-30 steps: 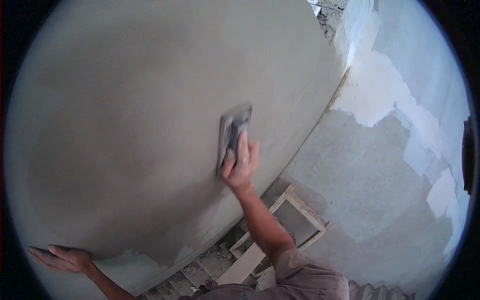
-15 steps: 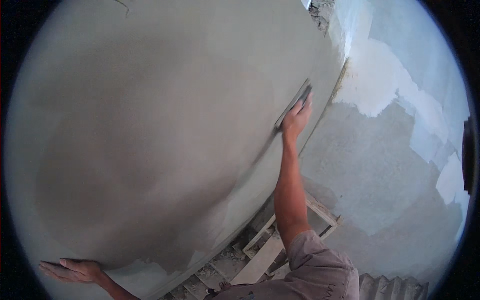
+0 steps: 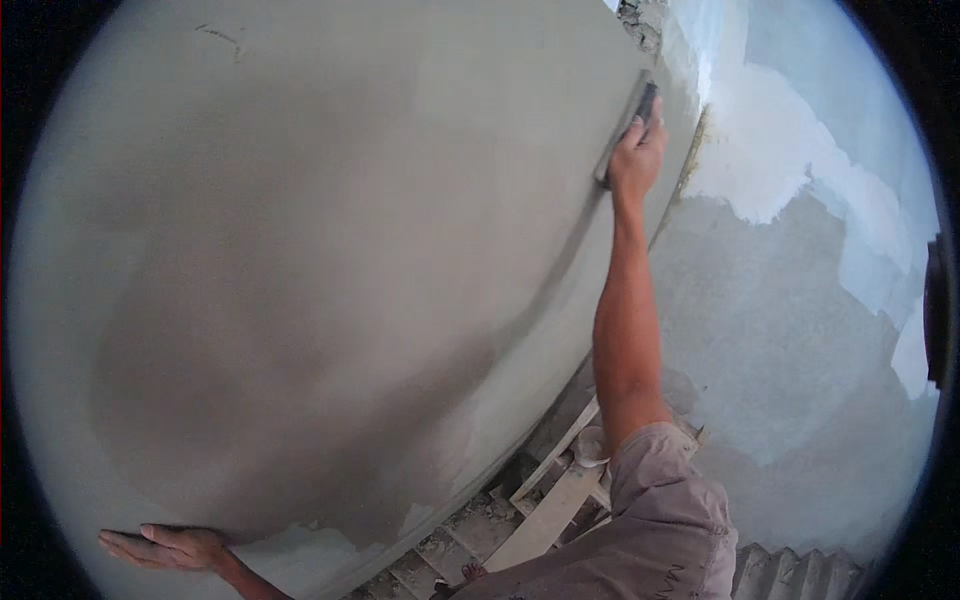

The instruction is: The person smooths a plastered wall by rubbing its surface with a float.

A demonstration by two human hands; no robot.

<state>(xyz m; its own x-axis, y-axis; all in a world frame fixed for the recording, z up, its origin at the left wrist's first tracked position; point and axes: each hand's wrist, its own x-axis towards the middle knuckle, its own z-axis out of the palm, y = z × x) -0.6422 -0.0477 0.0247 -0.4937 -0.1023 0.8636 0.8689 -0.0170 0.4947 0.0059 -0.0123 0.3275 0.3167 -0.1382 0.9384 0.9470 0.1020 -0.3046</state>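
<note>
A broad plastered wall (image 3: 400, 230), grey-beige, fills the left and middle. High at its right side, my right hand (image 3: 638, 155) is wrapped round the handle of a plastering trowel (image 3: 622, 130). The trowel's long, narrow blade edge lies against the wall, tilted up to the right. At the lower left, my left hand (image 3: 165, 548) rests on or close to the wall with its fingers stretched out, holding nothing.
On the right, past the corner, another wall (image 3: 770, 340) has white and grey patches. Below are dusty stairs (image 3: 455, 535), a plank (image 3: 545, 515), wooden framing and a round pale bucket (image 3: 592, 447). Broken masonry (image 3: 643, 22) shows at the upper corner.
My right hand has moved up and to the right along the wall with the trowel. The left hand keeps its flat pose. The view has shifted slightly, and the bucket has come into sight.
</note>
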